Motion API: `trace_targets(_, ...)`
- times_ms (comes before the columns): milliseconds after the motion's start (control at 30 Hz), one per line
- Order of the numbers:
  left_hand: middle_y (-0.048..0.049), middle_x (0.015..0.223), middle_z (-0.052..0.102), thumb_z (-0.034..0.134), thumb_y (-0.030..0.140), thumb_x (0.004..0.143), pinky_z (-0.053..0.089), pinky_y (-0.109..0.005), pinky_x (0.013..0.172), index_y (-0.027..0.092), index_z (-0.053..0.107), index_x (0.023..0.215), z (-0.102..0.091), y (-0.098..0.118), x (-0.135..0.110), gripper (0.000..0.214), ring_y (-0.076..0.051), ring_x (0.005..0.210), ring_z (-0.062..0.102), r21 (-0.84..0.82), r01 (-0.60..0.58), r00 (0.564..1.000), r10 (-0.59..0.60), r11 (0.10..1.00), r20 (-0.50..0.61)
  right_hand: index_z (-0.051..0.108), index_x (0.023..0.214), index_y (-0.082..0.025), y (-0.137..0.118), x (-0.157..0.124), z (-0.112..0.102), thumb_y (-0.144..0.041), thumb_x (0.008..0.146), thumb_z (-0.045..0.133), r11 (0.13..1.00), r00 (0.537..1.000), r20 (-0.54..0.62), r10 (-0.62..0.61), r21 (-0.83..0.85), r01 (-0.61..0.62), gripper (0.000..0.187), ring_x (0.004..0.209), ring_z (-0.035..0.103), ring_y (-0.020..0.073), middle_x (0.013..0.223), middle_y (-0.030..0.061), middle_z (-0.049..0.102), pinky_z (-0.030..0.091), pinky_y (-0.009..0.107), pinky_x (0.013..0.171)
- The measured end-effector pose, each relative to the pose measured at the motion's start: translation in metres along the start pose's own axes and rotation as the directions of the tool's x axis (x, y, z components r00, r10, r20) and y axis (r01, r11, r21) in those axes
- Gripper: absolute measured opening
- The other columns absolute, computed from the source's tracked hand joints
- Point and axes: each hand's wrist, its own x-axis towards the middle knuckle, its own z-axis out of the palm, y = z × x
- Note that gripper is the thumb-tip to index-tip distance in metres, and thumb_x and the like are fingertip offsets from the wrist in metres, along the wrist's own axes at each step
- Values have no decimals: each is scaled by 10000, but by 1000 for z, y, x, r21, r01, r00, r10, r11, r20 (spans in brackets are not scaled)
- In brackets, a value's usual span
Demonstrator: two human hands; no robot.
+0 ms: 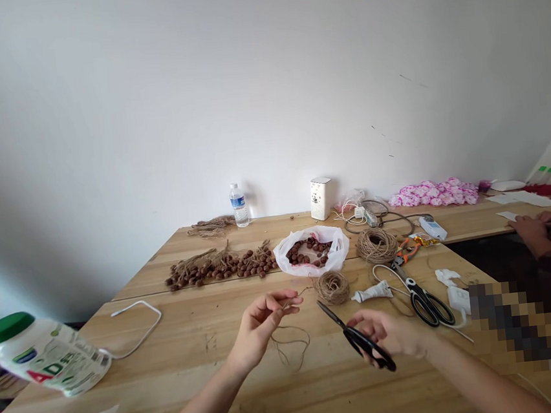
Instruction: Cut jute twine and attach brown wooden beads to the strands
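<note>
The left hand point(272, 317) pinches thin, fibrous twine point(309, 341), its loose loop over the wooden surface point(183, 358); the right hand point(380, 333) grips black metal-bladed scissors point(350, 333). Beyond sit 2 coarse, ring-shaped coils point(332, 288) and a crinkled plastic bag point(285, 262) holding round brown beads point(304, 255). Handles partly hide the right fingers; the pinched strand's end is unclear.

Thin brown twine point(309, 341) trails in loose loops. The raised black scissors point(350, 332) slant to its right, blades together, tips pointing forward and left.
</note>
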Motion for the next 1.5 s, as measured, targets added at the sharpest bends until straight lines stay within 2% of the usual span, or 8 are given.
trace_targets(100,-110,1113,661,625,233,835,462,-487,944,164,575,715,-3,0,1,147,-296,1039,631,21,-31,999,31,999,23,446,1226,-200,-8,8,16,-406,584,811,903,953,187,-238,403,146,767,740,625,185,905,87,641,397,230,552)
trace_targets(267,-106,1136,652,610,246,846,427,-518,984,171,572,735,-3,1,-1,139,-305,1074,613,21,-47,998,46,999,49,541,1122,-168,-13,28,56,-534,522,831,836,895,292,-338,529,143,760,660,558,113,757,-5,518,377,206,548)
trace_targets(533,-100,1148,646,605,253,853,400,-510,1003,173,568,747,1,4,-4,137,-314,1114,594,4,-20,995,19,1000,96,441,1128,-195,-14,38,73,-664,664,656,908,901,242,-359,312,278,694,690,517,107,812,-12,437,412,228,606)
trace_targets(767,-96,1147,642,596,238,859,413,-509,980,172,562,763,6,3,-8,120,-315,1089,610,-26,-12,992,15,1000,126,433,1085,-184,-28,35,82,-689,628,668,923,915,225,-335,272,271,720,584,425,60,783,-24,452,337,197,535)
trace_targets(1167,-126,1150,632,578,204,869,422,-509,961,150,563,764,9,3,-11,118,-317,1085,610,-56,-20,986,29,998,166,451,1047,-171,-16,37,86,-696,695,602,924,922,176,-343,237,299,649,442,377,22,697,-55,430,338,163,429)
trace_targets(1333,-114,1154,635,567,168,871,409,-499,982,154,562,774,9,1,-12,99,-296,1086,613,-102,-14,987,30,995,158,419,1101,-192,-17,32,86,-733,691,555,920,902,201,-382,177,350,693,657,521,108,778,-14,441,468,265,643)
trace_targets(1433,-108,1160,633,552,153,878,398,-497,997,154,571,781,10,1,-11,99,-292,1096,608,-119,-10,984,30,993,174,423,1141,-210,-14,30,86,-719,790,413,901,876,212,-434,128,415,619,881,547,175,850,17,423,447,362,834)
trace_targets(1500,-104,1166,629,542,150,884,394,-495,1000,156,576,786,11,1,-11,104,-291,1103,603,-116,-18,980,41,993,194,430,1147,-212,-11,31,87,-712,805,384,885,862,201,-464,151,441,607,883,535,176,849,15,409,458,360,809)
